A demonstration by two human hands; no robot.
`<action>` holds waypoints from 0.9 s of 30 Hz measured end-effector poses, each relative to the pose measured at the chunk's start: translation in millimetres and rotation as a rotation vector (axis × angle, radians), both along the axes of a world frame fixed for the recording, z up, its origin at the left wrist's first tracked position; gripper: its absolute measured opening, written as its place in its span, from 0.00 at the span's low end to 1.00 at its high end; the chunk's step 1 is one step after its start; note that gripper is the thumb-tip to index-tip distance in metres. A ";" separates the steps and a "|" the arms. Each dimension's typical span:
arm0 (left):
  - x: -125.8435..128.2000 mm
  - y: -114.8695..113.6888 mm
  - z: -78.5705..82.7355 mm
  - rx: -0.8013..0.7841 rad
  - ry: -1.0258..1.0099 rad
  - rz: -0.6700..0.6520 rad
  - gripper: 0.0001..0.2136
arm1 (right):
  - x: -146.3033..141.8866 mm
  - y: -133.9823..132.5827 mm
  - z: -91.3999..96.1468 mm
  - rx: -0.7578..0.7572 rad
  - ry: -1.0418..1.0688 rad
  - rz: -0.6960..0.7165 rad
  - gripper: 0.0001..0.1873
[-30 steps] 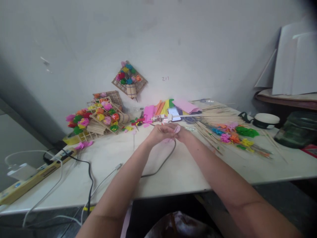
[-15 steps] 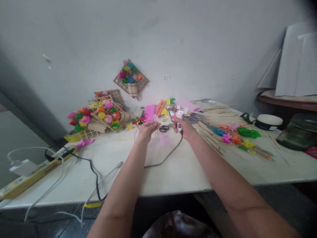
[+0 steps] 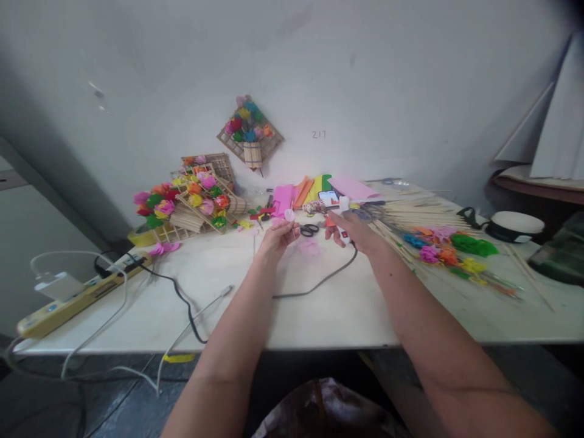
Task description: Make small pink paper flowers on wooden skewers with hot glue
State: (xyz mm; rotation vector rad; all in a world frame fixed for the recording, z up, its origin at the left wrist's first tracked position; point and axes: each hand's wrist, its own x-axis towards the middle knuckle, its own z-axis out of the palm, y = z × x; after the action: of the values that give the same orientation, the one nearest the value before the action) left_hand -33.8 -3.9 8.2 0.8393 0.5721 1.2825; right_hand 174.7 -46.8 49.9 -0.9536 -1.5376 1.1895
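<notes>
My left hand pinches a pale pink paper flower, which sits upright above the fingertips; a thin stem seems to run down from it. A white hot glue gun with an orange trigger and a red switch is wrapped in my right hand, and its grey cord trails down to the left. Between the hands lie black-handled scissors. Pink paper pieces rest on the table just below them. The glue gun and the flower are apart.
Flower-filled bamboo racks pile up at left, near a yellow power strip and loose cables. Another rack hangs on the wall. Coloured paper and a phone lie behind. Sticks and paper flowers spread at right.
The view has shifted, so the table things sit slightly right in the picture. The glue gun has moved a little away from the flower; both hands keep their hold.
</notes>
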 end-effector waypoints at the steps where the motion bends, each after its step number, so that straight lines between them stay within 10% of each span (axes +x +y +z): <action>1: -0.2 0.0 0.4 -0.007 -0.003 0.000 0.04 | -1.0 -0.8 0.5 0.000 -0.023 0.002 0.24; 27: -0.6 2.1 -3.0 -0.019 0.020 -0.006 0.03 | -8.6 3.7 -3.5 0.056 -0.241 -0.142 0.23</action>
State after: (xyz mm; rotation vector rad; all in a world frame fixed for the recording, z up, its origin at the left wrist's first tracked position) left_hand -34.4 -1.7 5.2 0.8380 0.5959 1.2625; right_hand 166.2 -43.1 46.4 -1.1811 -1.6518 0.9536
